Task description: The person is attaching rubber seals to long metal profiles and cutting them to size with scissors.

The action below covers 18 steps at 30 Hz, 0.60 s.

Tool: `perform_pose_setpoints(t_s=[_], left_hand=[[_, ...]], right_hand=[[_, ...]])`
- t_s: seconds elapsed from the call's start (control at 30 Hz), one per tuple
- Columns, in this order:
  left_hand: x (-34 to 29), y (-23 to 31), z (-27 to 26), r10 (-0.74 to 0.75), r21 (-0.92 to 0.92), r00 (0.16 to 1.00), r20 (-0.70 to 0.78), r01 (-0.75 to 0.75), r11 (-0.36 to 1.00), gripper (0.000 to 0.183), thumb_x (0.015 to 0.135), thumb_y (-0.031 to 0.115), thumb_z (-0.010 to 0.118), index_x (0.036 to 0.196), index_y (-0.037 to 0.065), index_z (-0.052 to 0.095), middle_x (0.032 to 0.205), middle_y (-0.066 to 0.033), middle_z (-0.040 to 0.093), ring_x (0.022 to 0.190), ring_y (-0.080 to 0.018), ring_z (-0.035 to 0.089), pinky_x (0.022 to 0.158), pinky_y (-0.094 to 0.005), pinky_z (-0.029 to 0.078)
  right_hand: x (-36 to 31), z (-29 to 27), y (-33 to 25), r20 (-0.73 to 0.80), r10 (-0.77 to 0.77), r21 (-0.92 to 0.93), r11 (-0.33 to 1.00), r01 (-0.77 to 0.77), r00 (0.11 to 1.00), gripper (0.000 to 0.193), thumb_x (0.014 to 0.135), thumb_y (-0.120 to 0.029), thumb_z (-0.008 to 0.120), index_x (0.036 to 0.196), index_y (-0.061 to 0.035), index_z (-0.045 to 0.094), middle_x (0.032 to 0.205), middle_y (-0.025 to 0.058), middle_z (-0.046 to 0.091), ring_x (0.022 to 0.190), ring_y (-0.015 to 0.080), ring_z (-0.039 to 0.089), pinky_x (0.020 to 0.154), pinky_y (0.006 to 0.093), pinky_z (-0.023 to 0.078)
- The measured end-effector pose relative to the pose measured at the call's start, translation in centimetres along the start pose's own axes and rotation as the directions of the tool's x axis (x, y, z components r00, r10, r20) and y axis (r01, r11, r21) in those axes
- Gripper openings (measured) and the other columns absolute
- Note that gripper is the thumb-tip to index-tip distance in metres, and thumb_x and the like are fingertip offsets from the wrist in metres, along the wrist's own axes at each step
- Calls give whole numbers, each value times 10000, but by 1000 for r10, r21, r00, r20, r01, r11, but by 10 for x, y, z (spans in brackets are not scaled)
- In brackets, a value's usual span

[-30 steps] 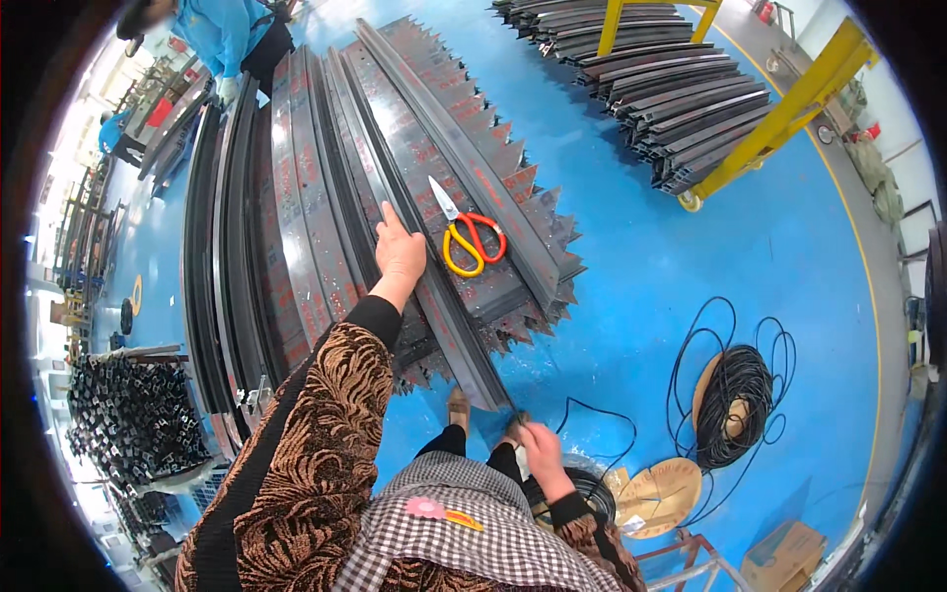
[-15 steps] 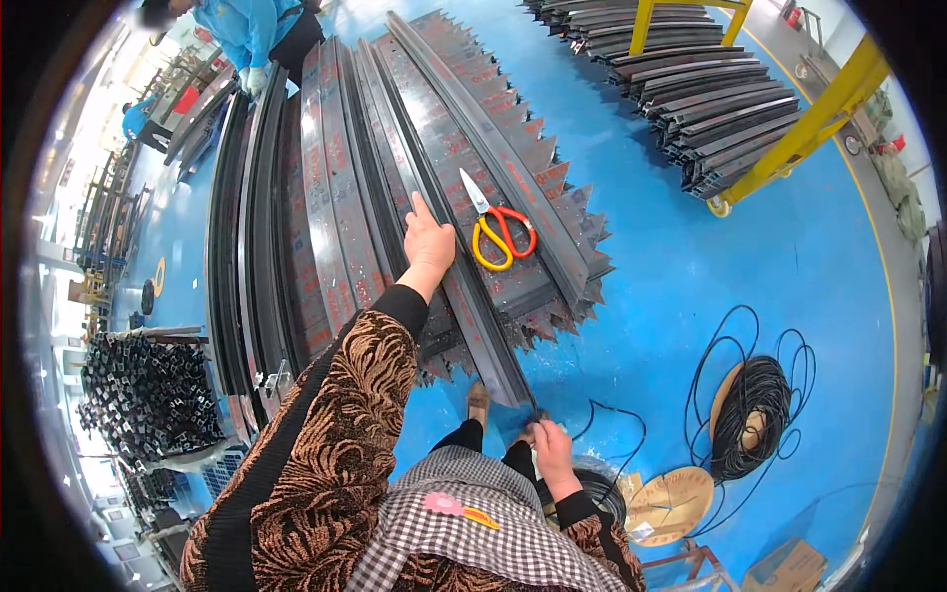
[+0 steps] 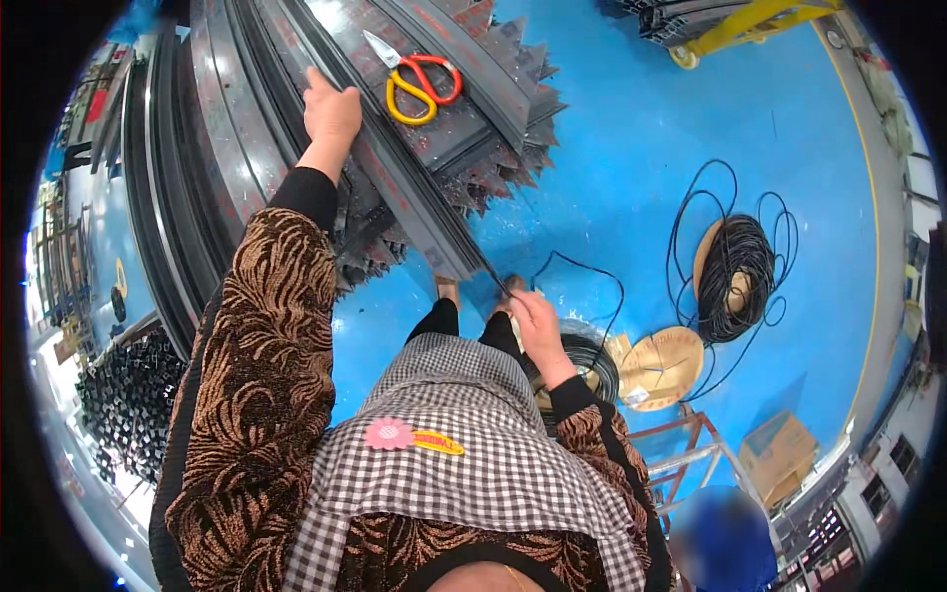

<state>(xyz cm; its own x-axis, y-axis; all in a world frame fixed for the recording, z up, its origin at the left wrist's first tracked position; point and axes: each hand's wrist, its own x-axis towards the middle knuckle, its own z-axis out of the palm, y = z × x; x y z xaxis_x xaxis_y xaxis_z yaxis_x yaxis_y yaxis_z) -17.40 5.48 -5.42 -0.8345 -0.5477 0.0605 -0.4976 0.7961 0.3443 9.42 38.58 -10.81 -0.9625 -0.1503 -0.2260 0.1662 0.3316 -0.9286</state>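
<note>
Grey bar (image 3: 409,202): one, long, on top of the metal stack, near end close to the view's centre, length running toward 11 o'clock. Left hand (image 3: 332,113): on the bar at 11 o'clock, index finger extended; whether the other fingers grip cannot be told. Black cord (image 3: 495,277): one strand at the bar's near end, pinched in the narrowed fingers of the right hand (image 3: 538,331), toward 4 o'clock. Scissors (image 3: 405,65): one pair, red and yellow handles, between 11 and 12. Coil (image 3: 730,247): black, on the blue floor, 3 o'clock. Cardboard box (image 3: 779,456): one, 4 o'clock.
</note>
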Motion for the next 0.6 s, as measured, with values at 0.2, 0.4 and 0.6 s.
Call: perform_pose_setpoints(t_s=[0.2, 0.4, 0.6], left_hand=[[-3, 0, 7, 11, 13, 999, -33, -10, 1000, 633, 761, 237, 520, 1312, 33, 285, 1032, -265, 540, 899, -426, 581, 791, -450, 475], [-4, -4, -5, -8, 3, 1000, -26, 8, 1000, 647, 759, 231, 520, 1324, 23, 283, 1028, -269, 546, 902, -427, 582, 789, -457, 477], [-12, 13, 5, 43, -30, 996, -74, -45, 999, 686, 764, 134, 504, 1366, -21, 214, 998, -271, 501, 831, -436, 578, 746, -473, 488]], right_hand=[[20, 15, -12, -101, -66, 3, 998, 66, 993, 158, 821, -117, 604, 893, 20, 636, 787, 77, 628, 669, 217, 554, 615, 307, 439], [-9, 3, 5, -9, 53, 60, 997, -52, 999, 148, 803, -109, 620, 870, 21, 639, 774, 87, 629, 654, 231, 554, 607, 307, 437], [27, 11, -20, -39, 33, 40, 999, -32, 999, 164, 793, -117, 640, 863, 31, 640, 777, 91, 635, 646, 225, 550, 602, 307, 436]])
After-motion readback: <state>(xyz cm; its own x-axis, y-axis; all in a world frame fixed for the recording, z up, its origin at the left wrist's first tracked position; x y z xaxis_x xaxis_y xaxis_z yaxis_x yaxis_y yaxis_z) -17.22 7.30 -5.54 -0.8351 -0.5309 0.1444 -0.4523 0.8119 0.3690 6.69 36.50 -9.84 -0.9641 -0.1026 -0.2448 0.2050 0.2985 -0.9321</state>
